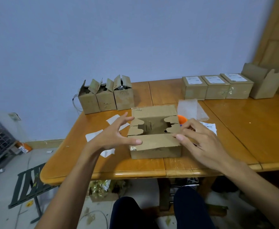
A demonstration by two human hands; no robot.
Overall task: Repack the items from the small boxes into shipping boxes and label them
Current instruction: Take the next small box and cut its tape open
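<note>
A brown shipping box (155, 144) stands on the wooden table (234, 126) in front of me, its top flaps partly folded in with a gap in the middle. My left hand (115, 134) is spread at the box's left side, thumb on the near flap and fingertips by the left flaps. My right hand (196, 138) rests at the right side, fingers curled against the right flap edge. Three small opened boxes (105, 96) stand at the back left. Three sealed, labelled boxes (216, 86) stand in a row at the back right.
An open empty carton (264, 81) stands at the far right. A clear plastic bag (191, 108), an orange tape roll (181, 119) and a printed label (208, 126) lie behind my right hand. White label backings (94, 134) are scattered left of the box. A folding stool (29, 184) is on the floor.
</note>
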